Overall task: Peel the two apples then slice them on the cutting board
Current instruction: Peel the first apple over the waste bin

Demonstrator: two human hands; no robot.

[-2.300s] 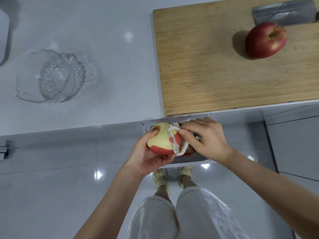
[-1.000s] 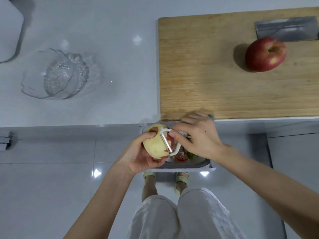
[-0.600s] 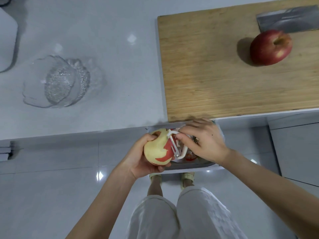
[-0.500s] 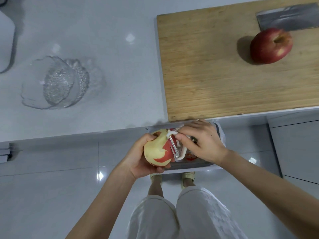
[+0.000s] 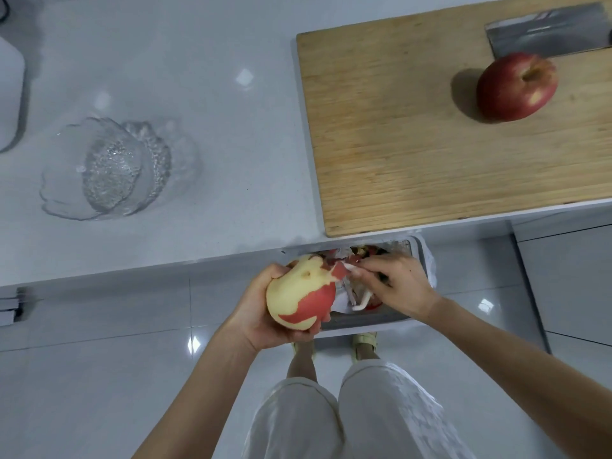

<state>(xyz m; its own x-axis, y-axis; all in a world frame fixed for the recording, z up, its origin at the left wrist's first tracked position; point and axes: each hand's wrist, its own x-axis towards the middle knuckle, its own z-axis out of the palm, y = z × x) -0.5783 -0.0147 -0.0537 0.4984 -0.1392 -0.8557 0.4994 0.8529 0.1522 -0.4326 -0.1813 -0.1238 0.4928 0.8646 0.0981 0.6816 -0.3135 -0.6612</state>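
Left hand cupped under the apple, fingers wrapped round the underside, holding it out past the table edge and above the bin. Right hand is clenched on the peeler, white handle poking out below the palm, fingertips up at the apple's top right where a red peel strip curls off; the blade itself is too blurred to place. Now the risks, as I judge them: most of that apple is bare, wet flesh, so a firm stroke could squirt it out of the left hand, and there is only bin and floor beneath. The left fingertips sit just under the last red patch, so a stroke that runs long could nick them. A loose strip could miss the bin and land on the floor by the feet. The patch is ragged, so bits of skin could be left behind. Further out, the whole apple rests on the board, just beside the knife; a bump to the board could roll it. The count: two apples, one part peeled and one untouched; two hands, one peeler, one knife, one board, one bin, and one glass bowl well off to the left.
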